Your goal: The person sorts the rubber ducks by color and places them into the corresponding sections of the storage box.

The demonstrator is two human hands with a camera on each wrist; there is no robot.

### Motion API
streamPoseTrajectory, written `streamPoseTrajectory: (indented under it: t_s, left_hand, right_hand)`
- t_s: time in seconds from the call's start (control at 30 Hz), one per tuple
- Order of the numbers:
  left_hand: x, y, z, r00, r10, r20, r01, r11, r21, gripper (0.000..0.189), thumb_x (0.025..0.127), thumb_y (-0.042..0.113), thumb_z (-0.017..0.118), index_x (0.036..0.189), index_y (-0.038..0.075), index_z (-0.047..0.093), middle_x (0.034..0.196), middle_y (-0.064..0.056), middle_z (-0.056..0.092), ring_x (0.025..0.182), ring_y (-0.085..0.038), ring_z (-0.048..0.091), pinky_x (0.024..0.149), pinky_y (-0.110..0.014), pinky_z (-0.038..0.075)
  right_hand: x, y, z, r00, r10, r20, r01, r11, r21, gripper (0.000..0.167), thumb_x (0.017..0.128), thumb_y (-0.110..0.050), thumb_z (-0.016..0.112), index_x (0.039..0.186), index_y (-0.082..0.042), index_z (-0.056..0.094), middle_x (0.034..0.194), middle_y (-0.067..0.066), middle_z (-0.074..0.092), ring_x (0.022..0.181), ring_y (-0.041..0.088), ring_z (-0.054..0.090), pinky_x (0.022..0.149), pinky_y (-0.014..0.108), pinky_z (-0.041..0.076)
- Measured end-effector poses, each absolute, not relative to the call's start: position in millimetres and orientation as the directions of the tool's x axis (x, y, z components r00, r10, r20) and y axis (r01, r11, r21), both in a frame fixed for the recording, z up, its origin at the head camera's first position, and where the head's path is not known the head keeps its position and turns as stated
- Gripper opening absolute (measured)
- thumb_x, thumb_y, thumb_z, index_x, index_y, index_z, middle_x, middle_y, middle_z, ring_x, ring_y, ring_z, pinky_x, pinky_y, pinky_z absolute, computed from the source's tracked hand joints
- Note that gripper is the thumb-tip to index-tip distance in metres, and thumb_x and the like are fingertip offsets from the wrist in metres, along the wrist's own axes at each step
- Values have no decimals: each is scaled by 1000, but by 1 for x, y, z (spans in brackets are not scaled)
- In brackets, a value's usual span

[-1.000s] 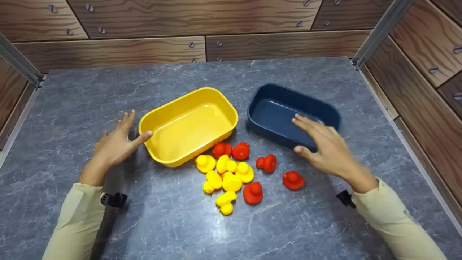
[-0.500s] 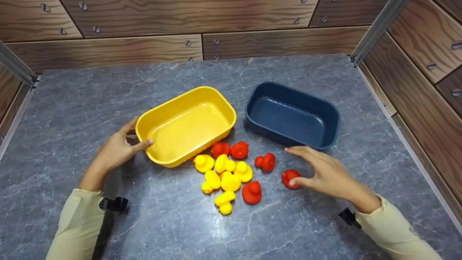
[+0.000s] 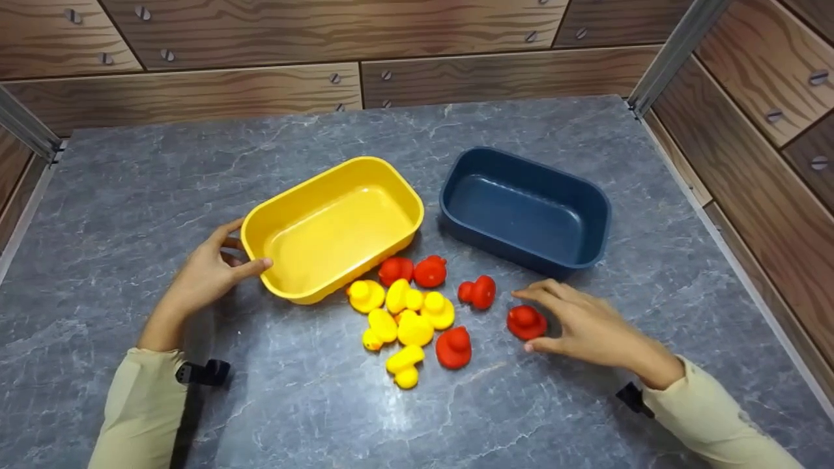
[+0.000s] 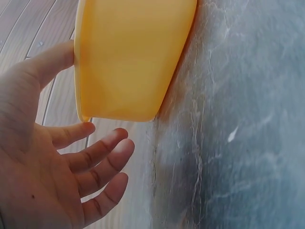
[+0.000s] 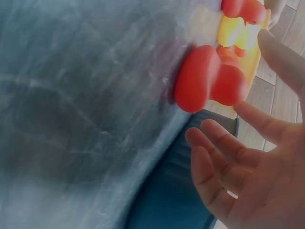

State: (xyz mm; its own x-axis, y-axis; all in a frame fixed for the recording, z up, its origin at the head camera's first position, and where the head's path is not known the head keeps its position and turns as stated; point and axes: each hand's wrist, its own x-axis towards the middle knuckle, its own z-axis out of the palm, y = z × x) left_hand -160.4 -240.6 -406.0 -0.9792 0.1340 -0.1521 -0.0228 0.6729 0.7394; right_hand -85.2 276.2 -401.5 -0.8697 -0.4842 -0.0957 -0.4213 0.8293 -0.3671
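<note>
Yellow and red toy ducks lie in a loose cluster on the table, among them a yellow duck [image 3: 415, 327]. My left hand [image 3: 207, 273] holds the near left end of the yellow tub [image 3: 332, 234], thumb over the rim, index finger outside it. In the left wrist view the other fingers hang free of the tub [image 4: 128, 62]. Around the rightmost red duck [image 3: 526, 322] my right hand [image 3: 586, 322] is spread, thumb on the near side, fingers on the far side. The right wrist view shows the index fingertip very close to that duck [image 5: 193, 81]; contact is unclear.
A dark blue tub [image 3: 521, 218] stands right of the yellow one, nothing inside it. Other red ducks [image 3: 454, 347] lie between the yellow ducks and my right hand. Wood-patterned panels [image 3: 228, 94] border the grey marbled table [image 3: 293, 404] at the back and sides.
My left hand has come onto the yellow tub's rim. My right hand has moved from over the blue tub toward me, down around the rightmost red duck.
</note>
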Motion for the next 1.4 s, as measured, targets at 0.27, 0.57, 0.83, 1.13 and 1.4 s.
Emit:
streamPoseTrajectory:
  t_s: [0.27,0.57,0.83,1.13,1.4]
  left_hand:
    - [-164,-241,-409,-981,130,-145,-28,641,767,91,81,40,76,148,2,29,124,-22,56,91,-22,55,67,-18,47]
    - [-164,-241,-410,-984,112,-141,-34,657,753,92,79,42,78,148,2,31,110,-18,56,94,-25,51,69,-22,45]
    - [-163,-242,-408,-982,111,-152,-44,651,758,93,79,42,77,148,1,29,111,-19,56,93,-25,51,69,-22,45]
    - [-162,-243,-409,-983,105,-148,-49,635,771,92,80,39,77,149,1,28,111,-18,55,93,-24,51,69,-21,44]
    - [-163,-241,-411,-983,119,-138,-35,618,785,92,81,37,77,149,-1,28,111,-18,54,93,-23,50,68,-18,44]
  right_hand:
    - [-88,277,-410,-861,-484,-156,-412,844,-344,68,75,-45,79,134,-21,56,121,0,56,108,21,57,81,47,51]
    - [-89,275,-413,-860,-489,-146,-427,847,-317,51,78,-33,78,125,-21,61,111,-3,56,99,18,58,75,42,50]
    - [-89,272,-415,-863,-493,-111,-445,846,-293,44,78,-34,77,118,-22,63,105,-6,56,89,13,59,67,34,48]
    - [-92,264,-405,-866,-495,-78,-448,834,-322,47,79,-34,77,121,-19,62,105,-5,54,80,9,53,64,27,44]
    - [-101,247,-390,-861,-508,7,-471,792,-389,47,81,-34,77,122,-18,62,104,-4,54,72,10,50,59,20,39]
